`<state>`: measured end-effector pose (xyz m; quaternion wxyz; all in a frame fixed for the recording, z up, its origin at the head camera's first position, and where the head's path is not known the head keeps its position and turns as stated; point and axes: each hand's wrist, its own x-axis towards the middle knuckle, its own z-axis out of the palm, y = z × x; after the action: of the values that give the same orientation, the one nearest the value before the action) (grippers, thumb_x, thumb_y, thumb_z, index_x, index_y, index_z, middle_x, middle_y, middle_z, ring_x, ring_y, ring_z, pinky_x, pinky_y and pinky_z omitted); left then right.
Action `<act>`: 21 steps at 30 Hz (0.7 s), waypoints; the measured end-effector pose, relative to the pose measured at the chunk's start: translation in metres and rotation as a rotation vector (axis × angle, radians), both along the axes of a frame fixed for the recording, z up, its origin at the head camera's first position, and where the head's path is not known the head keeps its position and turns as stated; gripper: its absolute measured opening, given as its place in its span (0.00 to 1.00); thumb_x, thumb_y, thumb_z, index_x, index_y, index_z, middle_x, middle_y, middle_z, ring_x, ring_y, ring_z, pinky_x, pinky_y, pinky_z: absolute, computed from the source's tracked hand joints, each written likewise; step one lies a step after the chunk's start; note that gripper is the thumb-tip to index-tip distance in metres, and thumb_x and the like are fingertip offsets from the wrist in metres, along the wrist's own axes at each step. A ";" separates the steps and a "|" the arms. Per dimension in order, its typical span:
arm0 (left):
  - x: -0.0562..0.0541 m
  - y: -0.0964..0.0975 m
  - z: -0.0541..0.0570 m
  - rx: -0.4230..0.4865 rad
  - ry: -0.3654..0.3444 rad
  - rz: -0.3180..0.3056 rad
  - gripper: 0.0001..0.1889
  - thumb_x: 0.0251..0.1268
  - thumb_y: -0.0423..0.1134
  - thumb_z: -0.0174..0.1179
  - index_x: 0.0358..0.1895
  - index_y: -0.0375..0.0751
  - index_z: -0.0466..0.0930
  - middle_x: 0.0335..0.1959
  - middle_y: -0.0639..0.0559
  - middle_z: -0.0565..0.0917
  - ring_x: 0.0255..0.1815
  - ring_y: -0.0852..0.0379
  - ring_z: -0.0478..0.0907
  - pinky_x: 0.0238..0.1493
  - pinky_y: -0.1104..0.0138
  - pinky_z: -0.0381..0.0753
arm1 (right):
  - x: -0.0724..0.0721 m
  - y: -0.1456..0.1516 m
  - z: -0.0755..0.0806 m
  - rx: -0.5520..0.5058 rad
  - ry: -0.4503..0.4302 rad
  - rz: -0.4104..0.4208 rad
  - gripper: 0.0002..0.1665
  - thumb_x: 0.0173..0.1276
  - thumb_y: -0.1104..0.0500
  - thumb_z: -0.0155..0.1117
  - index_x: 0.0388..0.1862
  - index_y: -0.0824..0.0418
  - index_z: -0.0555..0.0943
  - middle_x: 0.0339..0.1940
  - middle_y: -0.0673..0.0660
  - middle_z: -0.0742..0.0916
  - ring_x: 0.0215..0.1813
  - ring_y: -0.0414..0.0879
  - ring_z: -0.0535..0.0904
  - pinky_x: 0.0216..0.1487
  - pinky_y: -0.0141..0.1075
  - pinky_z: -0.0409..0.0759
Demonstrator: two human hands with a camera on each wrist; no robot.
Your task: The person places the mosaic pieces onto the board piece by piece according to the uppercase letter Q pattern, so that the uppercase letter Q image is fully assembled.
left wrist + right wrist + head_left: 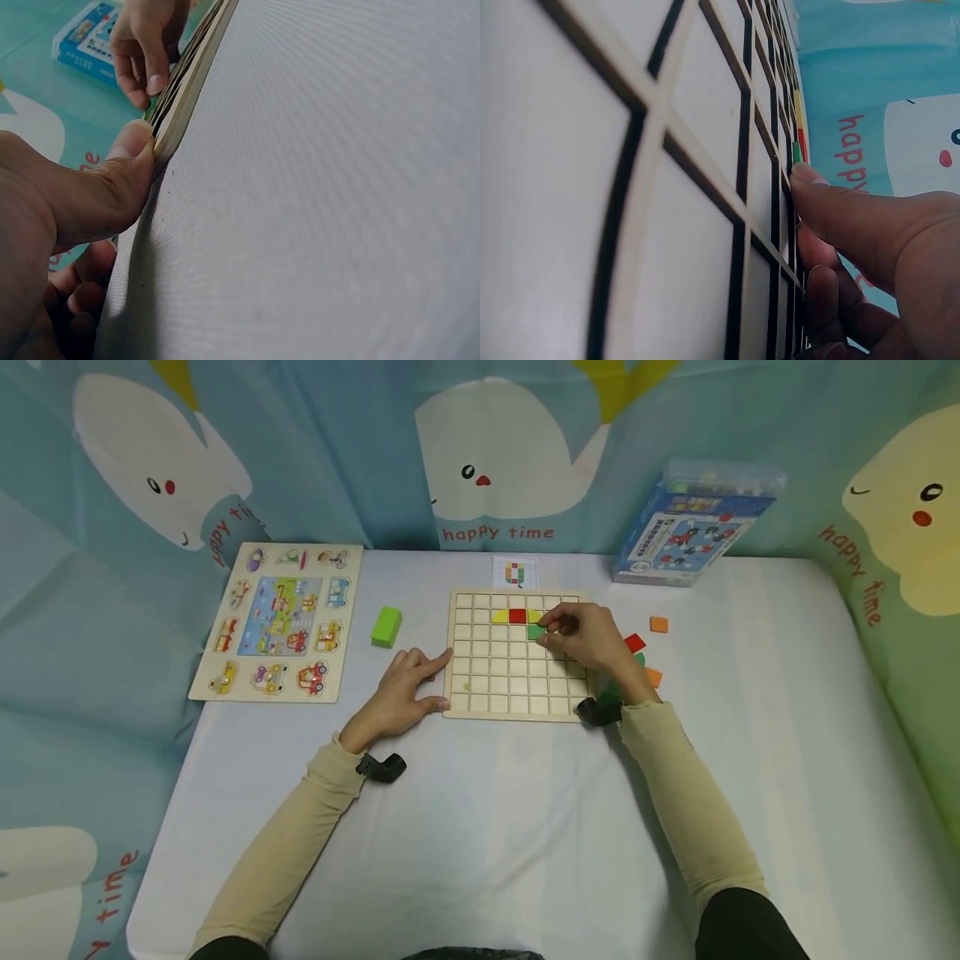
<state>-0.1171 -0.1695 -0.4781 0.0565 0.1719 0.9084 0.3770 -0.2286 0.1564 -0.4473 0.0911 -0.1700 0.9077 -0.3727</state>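
Observation:
A wooden grid board lies flat on the table. Along its upper part are yellow pieces on both sides of a red square tile. Just below them, a green square tile is between the thumb and fingertips of my right hand; in the right wrist view the thumb tip meets that green tile. My left hand steadies the board's left side, index finger and thumb spread along its edge. In the left wrist view the thumb presses the board's corner.
Loose orange, red and green tiles lie right of the board, partly behind my right wrist. A pattern card sits above the board. Left are a green block and a picture puzzle; a blue box stands back right.

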 end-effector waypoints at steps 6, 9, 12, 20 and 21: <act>0.001 -0.002 -0.001 0.001 0.005 -0.009 0.45 0.62 0.39 0.76 0.81 0.39 0.65 0.43 0.45 0.72 0.43 0.50 0.59 0.50 0.61 0.58 | 0.002 -0.001 -0.003 -0.009 -0.011 -0.012 0.13 0.69 0.60 0.77 0.50 0.64 0.88 0.42 0.62 0.88 0.43 0.53 0.80 0.48 0.40 0.76; 0.001 -0.001 0.001 0.007 0.005 -0.004 0.45 0.61 0.38 0.77 0.81 0.39 0.65 0.43 0.45 0.72 0.44 0.50 0.59 0.50 0.61 0.58 | 0.000 -0.001 -0.001 -0.005 -0.015 -0.008 0.13 0.69 0.60 0.77 0.50 0.64 0.88 0.42 0.62 0.88 0.43 0.53 0.80 0.49 0.40 0.76; 0.001 0.000 0.002 0.010 0.000 -0.003 0.45 0.61 0.38 0.77 0.81 0.39 0.66 0.43 0.45 0.72 0.44 0.49 0.59 0.50 0.61 0.58 | -0.001 -0.001 -0.001 0.003 -0.024 -0.012 0.14 0.69 0.59 0.77 0.50 0.64 0.88 0.42 0.62 0.88 0.43 0.54 0.80 0.49 0.41 0.76; 0.001 0.000 0.001 0.009 0.010 -0.010 0.45 0.61 0.38 0.77 0.81 0.38 0.66 0.43 0.45 0.72 0.44 0.49 0.60 0.50 0.61 0.58 | 0.001 0.004 0.002 -0.029 0.006 0.000 0.15 0.69 0.60 0.77 0.52 0.63 0.88 0.43 0.62 0.88 0.43 0.53 0.81 0.47 0.33 0.76; 0.001 0.000 0.002 0.011 0.013 -0.012 0.45 0.61 0.38 0.77 0.81 0.38 0.66 0.43 0.45 0.72 0.44 0.49 0.60 0.50 0.61 0.58 | 0.001 0.006 0.004 -0.037 0.019 0.000 0.15 0.69 0.60 0.77 0.53 0.63 0.89 0.43 0.61 0.88 0.43 0.52 0.82 0.46 0.32 0.76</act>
<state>-0.1163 -0.1693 -0.4764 0.0521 0.1798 0.9057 0.3804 -0.2276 0.1629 -0.4437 0.0794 -0.1752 0.9015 -0.3877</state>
